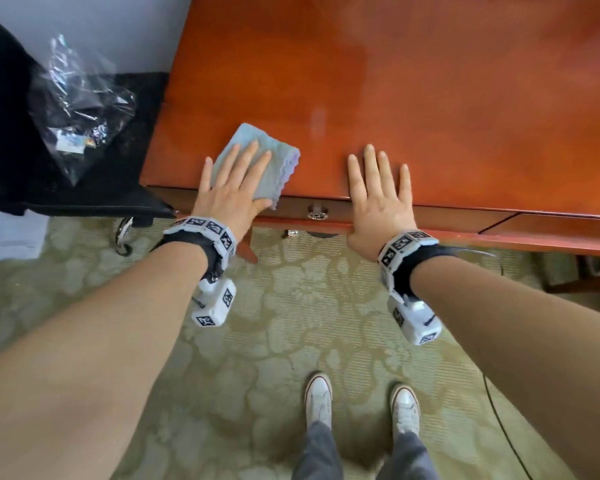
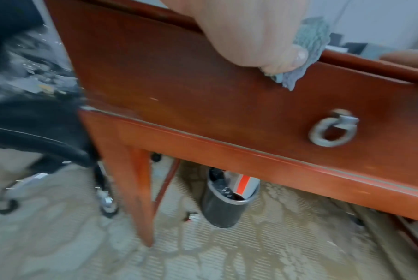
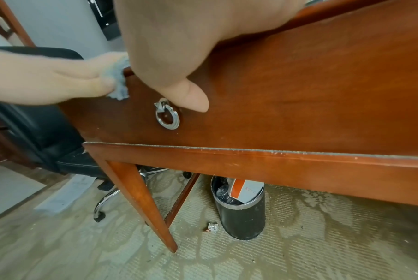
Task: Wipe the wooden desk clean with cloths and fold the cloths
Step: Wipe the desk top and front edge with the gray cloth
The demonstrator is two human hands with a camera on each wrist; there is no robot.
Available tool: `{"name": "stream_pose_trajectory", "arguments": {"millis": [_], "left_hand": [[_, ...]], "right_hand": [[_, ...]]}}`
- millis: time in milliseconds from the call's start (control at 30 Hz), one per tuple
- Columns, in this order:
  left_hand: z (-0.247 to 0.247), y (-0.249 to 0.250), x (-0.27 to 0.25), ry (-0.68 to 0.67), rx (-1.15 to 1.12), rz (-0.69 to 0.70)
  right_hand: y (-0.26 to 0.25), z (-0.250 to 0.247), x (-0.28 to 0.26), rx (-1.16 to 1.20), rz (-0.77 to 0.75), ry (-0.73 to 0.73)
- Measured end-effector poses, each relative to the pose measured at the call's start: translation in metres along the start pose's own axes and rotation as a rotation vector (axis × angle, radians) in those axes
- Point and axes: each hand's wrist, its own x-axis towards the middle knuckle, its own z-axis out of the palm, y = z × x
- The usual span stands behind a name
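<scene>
A folded light blue-grey cloth lies at the front left of the red-brown wooden desk, one corner hanging over the front edge. My left hand presses flat on it with straight, spread fingers. In the left wrist view the thumb holds the hanging cloth corner against the drawer front. My right hand lies flat and bare on the desk top beside it, fingers spread, holding nothing. The right wrist view shows the right hand's thumb hanging over the drawer front, with the left hand and cloth beyond.
A black office chair with a clear plastic bag on it stands left of the desk. A ring handle sits on the drawer front. A dark waste bin stands under the desk on patterned carpet. White shoes stand below.
</scene>
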Motion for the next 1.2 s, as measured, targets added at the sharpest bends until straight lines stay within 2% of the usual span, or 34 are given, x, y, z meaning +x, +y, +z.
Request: {"name": "stream_pose_trajectory", "arguments": {"millis": [100, 200, 400, 533, 633, 800, 1033, 1200], "left_hand": [[-0.002, -0.056, -0.009, -0.042, 0.014, -0.049], [-0.001, -0.078, -0.010, -0.074, 0.025, -0.074], [0.000, -0.057, -0.012, -0.054, 0.013, -0.096], [-0.004, -0.003, -0.001, -0.047, 0.007, 0.001], [0.001, 0.022, 0.001, 0.020, -0.016, 0.025], [0.006, -0.027, -0.001, 0.052, 0.025, 0.133], [0.003, -0.123, -0.023, -0.027, -0.010, -0.053], [-0.017, -0.164, -0.028, -0.300, -0.109, -0.275]], "right_hand": [[-0.003, -0.006, 0.001, -0.002, 0.013, -0.053], [-0.004, -0.008, 0.002, -0.020, 0.029, -0.087], [-0.004, -0.009, 0.003, -0.038, 0.036, -0.105], [-0.004, -0.007, 0.002, -0.043, 0.038, -0.075], [-0.004, -0.006, 0.003, -0.047, 0.046, -0.078], [-0.005, -0.007, 0.003, -0.073, 0.059, -0.090], [-0.010, -0.017, 0.005, -0.093, 0.083, -0.202], [-0.009, -0.015, 0.005, -0.068, 0.088, -0.187]]}}
